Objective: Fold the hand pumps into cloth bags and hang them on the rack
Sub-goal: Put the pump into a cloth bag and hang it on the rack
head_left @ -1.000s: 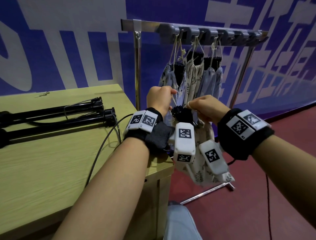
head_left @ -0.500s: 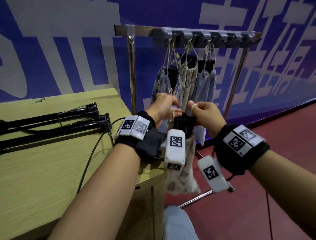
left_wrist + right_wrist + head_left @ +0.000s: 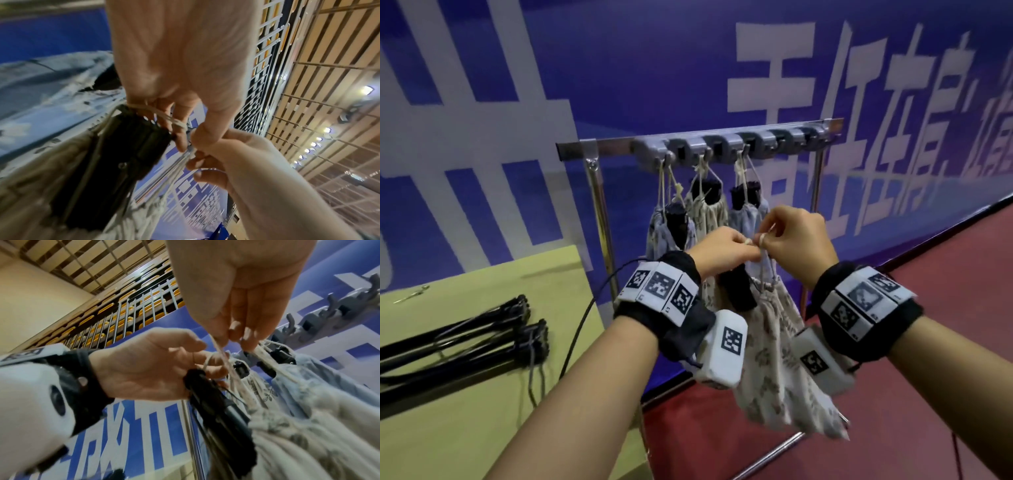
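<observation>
With three bags [image 3: 707, 219] already hung on rack [image 3: 592, 152], pinching fourth bag's [image 3: 777, 346] drawstring [image 3: 763, 253] in left hand [image 3: 722, 250] and right hand [image 3: 796, 245], yet to hook it; more pumps [image 3: 482, 337] waiting.

left hand [image 3: 722, 251], right hand [image 3: 796, 240], fingers pinched, touching

**Cloth, cord, metal and wood**

The held bag [image 3: 774, 346] is soft matt cloth, cream with a faded leaf print, gathered on a rough twisted cream cord [image 3: 221, 353]. The pump [image 3: 218, 404] poking from its mouth looks like matt black plastic. The hanging bags [image 3: 709, 212] are similar matt printed cloth, some pale blue. The rack [image 3: 599, 219] has shiny polished metal tubes and dull grey plastic hooks [image 3: 726, 147]. The table [image 3: 465, 394] is light wood-grain laminate, smooth. The wrist bands [image 3: 873, 329] are fuzzy black fabric carrying smooth white plastic blocks.
</observation>
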Tool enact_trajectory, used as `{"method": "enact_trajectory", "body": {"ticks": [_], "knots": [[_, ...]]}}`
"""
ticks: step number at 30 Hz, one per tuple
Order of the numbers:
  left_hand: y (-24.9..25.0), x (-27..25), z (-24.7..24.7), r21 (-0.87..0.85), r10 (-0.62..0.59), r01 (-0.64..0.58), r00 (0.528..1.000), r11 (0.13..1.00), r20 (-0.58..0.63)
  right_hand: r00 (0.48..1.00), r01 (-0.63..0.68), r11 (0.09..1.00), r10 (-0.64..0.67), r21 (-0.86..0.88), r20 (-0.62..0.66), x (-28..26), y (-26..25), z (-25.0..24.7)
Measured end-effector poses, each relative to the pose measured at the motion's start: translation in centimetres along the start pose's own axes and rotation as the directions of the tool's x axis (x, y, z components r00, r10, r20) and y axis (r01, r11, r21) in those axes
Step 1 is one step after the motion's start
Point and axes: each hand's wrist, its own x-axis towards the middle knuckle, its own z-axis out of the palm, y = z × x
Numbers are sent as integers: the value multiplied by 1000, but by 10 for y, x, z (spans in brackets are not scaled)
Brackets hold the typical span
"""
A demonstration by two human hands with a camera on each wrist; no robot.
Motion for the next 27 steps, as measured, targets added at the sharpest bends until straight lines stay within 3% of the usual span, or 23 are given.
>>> {"method": "enact_trajectory", "body": {"ticks": [6,10,12,14,16,18,20,22,25,27], "knots": [[19,36,3,120,-3,1,1000,993,16,997,-68,998,69,11,-33,25,19,-13],[28,45,5,52,-10,11,1000,999,-8,998,-67,998,67,-1,-8,28,28,-18],[29,43,3,41,46,-48,998,998,51,992,-121,992,122,-37,33,25,31,-19],[23,40,2,-13,112,-111,983,994,148,972,-226,971,220,77,82,23,31,-20],[12,37,6,-79,155,-142,970,987,189,909,-416,820,366,394,198,22,27,-21],[-1,37,15,-106,224,-216,972,971,70,859,-508,637,427,580,283,22,21,-22],[-9,41,24,-112,261,-273,959,956,-111,843,-524,593,460,611,278,25,19,-20],[-13,44,32,-11,287,-298,928,954,-238,823,-540,559,506,630,256,29,20,-18],[-10,45,40,250,359,-293,890,923,-282,776,-560,458,582,691,243,34,27,-19],[-10,47,42,304,319,-235,910,923,-264,749,-549,335,605,766,272,36,36,-16]]}}
